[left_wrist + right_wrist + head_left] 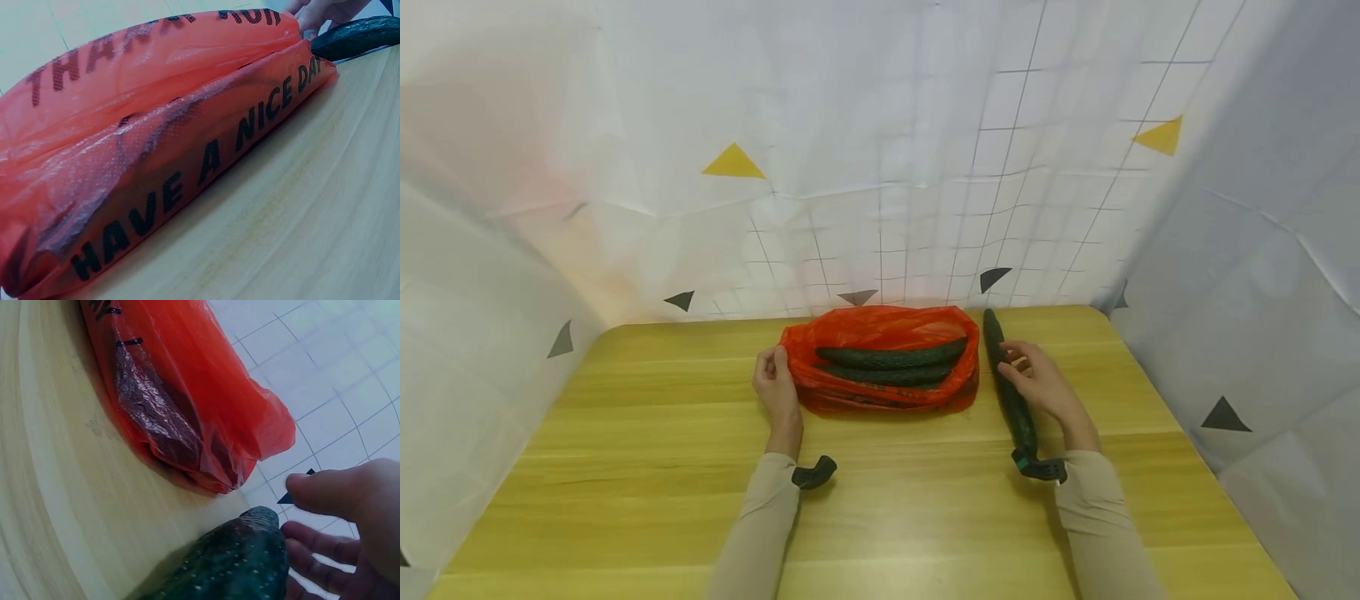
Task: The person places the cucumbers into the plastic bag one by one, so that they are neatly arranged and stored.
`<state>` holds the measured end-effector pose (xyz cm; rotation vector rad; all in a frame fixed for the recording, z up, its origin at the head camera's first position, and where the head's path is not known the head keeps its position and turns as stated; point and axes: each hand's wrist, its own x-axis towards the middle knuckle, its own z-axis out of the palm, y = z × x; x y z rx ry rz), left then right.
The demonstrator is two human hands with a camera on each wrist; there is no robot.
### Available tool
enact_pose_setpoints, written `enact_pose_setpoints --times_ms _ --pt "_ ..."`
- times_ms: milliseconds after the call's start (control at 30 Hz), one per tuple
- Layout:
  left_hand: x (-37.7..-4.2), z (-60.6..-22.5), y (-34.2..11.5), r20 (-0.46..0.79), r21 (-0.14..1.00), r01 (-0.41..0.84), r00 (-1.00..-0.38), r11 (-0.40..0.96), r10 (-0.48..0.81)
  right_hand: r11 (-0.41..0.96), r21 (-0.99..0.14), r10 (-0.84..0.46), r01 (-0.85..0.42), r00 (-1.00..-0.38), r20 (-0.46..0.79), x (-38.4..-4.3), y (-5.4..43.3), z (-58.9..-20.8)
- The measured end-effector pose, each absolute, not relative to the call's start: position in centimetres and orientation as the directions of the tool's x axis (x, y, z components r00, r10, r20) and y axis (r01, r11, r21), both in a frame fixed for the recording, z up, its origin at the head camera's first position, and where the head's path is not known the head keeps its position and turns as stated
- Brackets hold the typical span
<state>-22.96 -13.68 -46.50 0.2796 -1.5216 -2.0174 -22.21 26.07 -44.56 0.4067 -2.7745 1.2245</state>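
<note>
A red plastic bag (880, 400) lies on the table with its mouth spread, and dark green cucumbers (891, 358) lie side by side inside it. Its left edge is pinched by my left hand (777, 387), which is out of sight in the left wrist view. Another cucumber (1011, 400) rests on the table to the right of the bag, pointing away from me. My right hand (1041, 383) is at this cucumber's right side, thumb and fingers apart. In the right wrist view the fingertips (297, 534) are beside the cucumber's side; whether they touch it I cannot tell.
The wooden table (647, 467) ends at a white sheet wall (880, 167) close behind the bag. More white sheeting (1285, 333) stands along the right and left sides. A dark wrist camera (1039, 467) overlaps the near end of the loose cucumber in the head view.
</note>
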Motion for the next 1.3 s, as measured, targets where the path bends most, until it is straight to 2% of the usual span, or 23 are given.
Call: enact_pose_setpoints --times_ms 300,500,1300 --pt "-22.9 -46.3 -13.6 0.168 0.928 0.323 -0.808 -0.186 -0.565 0.717 -0.688 -0.225 -0.107 -0.971 -0.084 -22.1 27.0 -45.0" --pt "-23.8 -48.0 -14.1 0.164 0.926 0.326 -0.804 -0.192 -0.572 0.786 -0.617 -0.191 -0.023 -0.959 -0.208 -22.0 26.8 -44.7" --pt "-24.7 -48.9 -13.9 0.179 0.922 0.347 -0.776 -0.173 -0.605 0.768 -0.639 -0.184 -0.044 -0.971 -0.154 -22.0 26.5 -44.7"
